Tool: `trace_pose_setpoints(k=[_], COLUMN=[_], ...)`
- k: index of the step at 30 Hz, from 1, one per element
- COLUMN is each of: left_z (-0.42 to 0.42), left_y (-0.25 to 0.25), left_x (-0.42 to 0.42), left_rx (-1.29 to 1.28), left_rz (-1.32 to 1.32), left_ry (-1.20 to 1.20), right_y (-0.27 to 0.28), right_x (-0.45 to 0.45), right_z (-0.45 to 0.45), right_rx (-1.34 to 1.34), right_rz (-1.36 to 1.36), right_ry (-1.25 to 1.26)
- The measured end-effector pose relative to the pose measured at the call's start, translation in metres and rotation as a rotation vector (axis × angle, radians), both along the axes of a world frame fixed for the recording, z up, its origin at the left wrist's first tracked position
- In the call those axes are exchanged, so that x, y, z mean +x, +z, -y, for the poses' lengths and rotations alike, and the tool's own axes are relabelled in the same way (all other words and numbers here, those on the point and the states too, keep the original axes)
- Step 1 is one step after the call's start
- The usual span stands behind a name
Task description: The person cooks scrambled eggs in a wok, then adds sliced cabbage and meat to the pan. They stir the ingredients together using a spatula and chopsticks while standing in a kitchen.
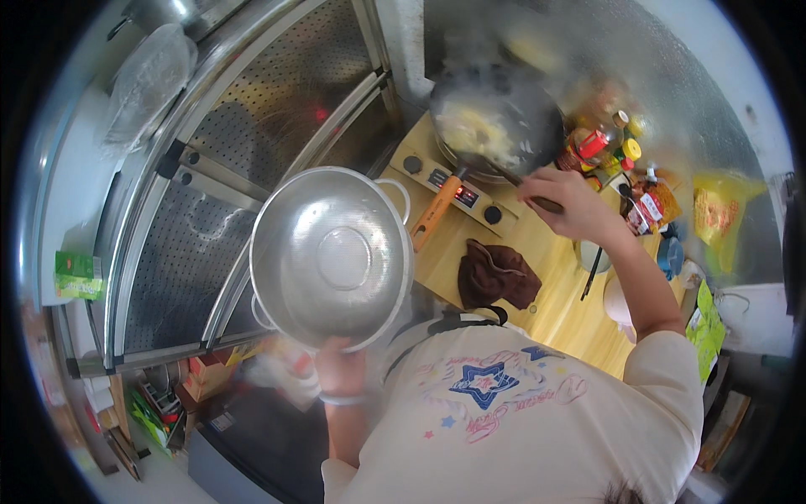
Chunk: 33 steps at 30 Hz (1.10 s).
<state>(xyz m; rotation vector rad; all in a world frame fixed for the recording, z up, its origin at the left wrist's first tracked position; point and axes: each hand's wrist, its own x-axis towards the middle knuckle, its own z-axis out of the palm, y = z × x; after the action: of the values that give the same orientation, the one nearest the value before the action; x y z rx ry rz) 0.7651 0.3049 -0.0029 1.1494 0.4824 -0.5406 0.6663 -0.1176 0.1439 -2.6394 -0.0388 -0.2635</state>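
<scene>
My left hand (340, 365) grips the near rim of a large metal colander (296, 252) with two loop handles. The colander is tilted so that its perforated bottom faces me. My right hand (573, 205) is closed around the dark handle of a cooking utensil (546, 205), whose head I cannot make out in the wok. Steam rises from the dark wok (535, 138), where pale yellow food (482, 135) lies on the left side. The wok's wooden handle (437, 213) points towards me, with neither hand on it.
Below the wok is a cooktop (412, 165) with knobs and a lit display. A brown cloth (497, 274) lies on the wooden counter (554, 302). Chopsticks (593, 277) and several seasoning bottles (595, 148) are at the right. A perforated metal rack (220, 132) stands left.
</scene>
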Motion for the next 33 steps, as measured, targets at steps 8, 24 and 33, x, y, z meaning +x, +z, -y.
trace_pose_setpoints(k=[8, 24, 33], left_z=[0.006, 0.016, 0.019], left_y=[0.024, 0.033, 0.038], left_x=[0.0, 0.0, 0.006], left_rx=[-0.186, -0.177, -0.159], left_rz=[-0.181, -0.155, -0.116], left_ry=[0.147, 0.147, 0.107], right_y=[0.034, -0.037, -0.036], right_x=[0.0, 0.005, 0.039], right_z=[0.122, 0.096, 0.066], right_rx=[0.724, 0.967, 0.676], right_rz=[0.346, 0.418, 0.37], right_ry=[-0.822, -0.493, -0.478])
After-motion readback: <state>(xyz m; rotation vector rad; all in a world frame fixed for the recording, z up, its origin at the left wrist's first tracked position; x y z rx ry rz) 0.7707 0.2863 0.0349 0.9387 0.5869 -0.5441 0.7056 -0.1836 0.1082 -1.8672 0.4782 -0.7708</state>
